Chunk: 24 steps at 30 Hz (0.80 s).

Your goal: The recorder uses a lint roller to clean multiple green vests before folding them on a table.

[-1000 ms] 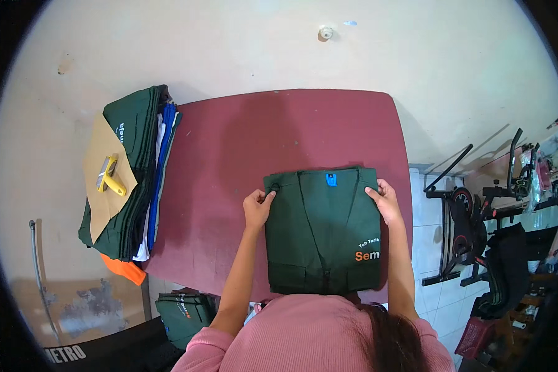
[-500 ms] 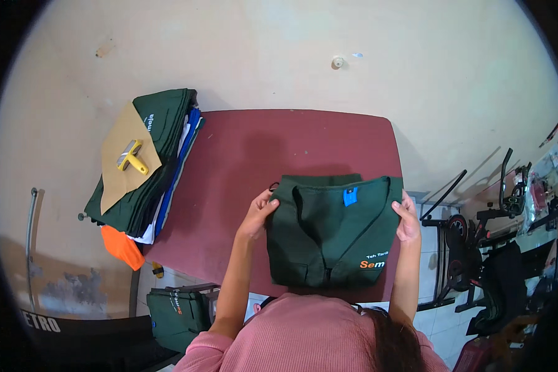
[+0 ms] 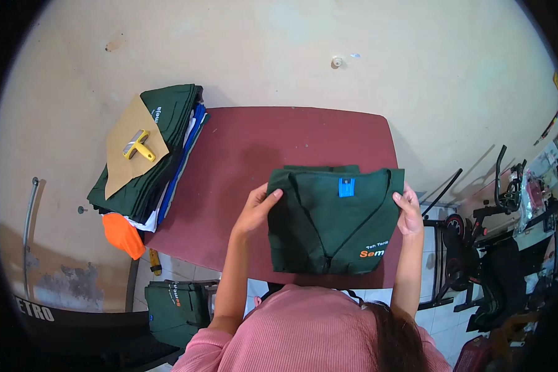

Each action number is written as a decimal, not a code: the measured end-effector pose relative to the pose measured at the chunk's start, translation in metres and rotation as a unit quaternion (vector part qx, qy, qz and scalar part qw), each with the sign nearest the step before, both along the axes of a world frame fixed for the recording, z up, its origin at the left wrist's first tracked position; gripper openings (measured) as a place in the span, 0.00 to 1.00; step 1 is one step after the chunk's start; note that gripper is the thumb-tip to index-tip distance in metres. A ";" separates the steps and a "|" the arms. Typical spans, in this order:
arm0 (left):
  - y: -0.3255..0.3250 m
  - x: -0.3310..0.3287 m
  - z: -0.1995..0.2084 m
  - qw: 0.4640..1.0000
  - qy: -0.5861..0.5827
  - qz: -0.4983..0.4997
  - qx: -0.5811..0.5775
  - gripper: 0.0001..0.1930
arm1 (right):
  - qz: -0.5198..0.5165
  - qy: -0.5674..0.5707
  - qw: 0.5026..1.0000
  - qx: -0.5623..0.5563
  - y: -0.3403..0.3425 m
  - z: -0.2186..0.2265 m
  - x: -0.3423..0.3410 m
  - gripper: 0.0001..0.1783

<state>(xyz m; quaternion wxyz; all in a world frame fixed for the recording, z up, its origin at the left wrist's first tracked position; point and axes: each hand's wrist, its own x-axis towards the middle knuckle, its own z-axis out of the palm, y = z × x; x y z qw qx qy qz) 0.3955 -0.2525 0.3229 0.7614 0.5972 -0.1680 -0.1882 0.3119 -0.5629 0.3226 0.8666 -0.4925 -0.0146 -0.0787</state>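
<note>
Folded dark green zip jacket (image 3: pixel 335 220) w/ blue neck tag, at 5 o'clock on maroon rectangular table (image 3: pixel 242 155), left hand (image 3: pixel 257 208) pinching its 9 o'clock edge, right hand (image 3: pixel 409 211) gripping 3 o'clock edge, stack of folded clothes (image 3: pixel 161 155) at 9 o'clock.

Maroon table (image 3: pixel 248 142) against stained beige wall (image 3: pixel 279 49); tiled floor (image 3: pixel 437 319).

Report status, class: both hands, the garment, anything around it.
Left hand and right hand each grip a top corner of the folded green shirt. Shirt over the maroon table. Stack of folded clothes at far left, apart.
</note>
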 end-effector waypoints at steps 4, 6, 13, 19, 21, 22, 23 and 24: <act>-0.003 0.011 0.005 0.999 0.031 0.017 0.041 0.12 | -0.046 0.054 0.974 -0.213 -0.007 0.001 0.017 0.13; -0.003 0.022 -0.006 0.994 -0.038 0.050 0.093 0.08 | -0.043 0.074 0.970 -0.228 -0.011 -0.001 0.027 0.11; 0.022 0.012 -0.031 0.969 -0.198 0.036 0.145 0.09 | -0.080 -0.050 0.911 -0.402 -0.011 -0.006 -0.006 0.11; 0.049 -0.048 -0.084 0.925 -0.237 -0.073 0.289 0.15 | -0.118 0.044 0.817 -0.562 -0.010 -0.077 -0.083 0.21; 0.049 -0.068 -0.108 0.905 -0.219 -0.078 0.356 0.16 | -0.132 0.071 0.799 -0.582 -0.003 -0.103 -0.100 0.21; 0.049 -0.077 -0.120 0.893 -0.220 -0.056 0.390 0.16 | -0.135 0.083 0.781 -0.604 0.003 -0.111 -0.107 0.21; 0.047 -0.082 -0.123 0.879 -0.221 -0.035 0.422 0.16 | -0.127 0.116 0.789 -0.589 0.007 -0.118 -0.111 0.20; 0.046 -0.086 -0.126 0.879 -0.217 -0.035 0.423 0.16 | -0.124 0.119 0.790 -0.589 0.008 -0.122 -0.115 0.20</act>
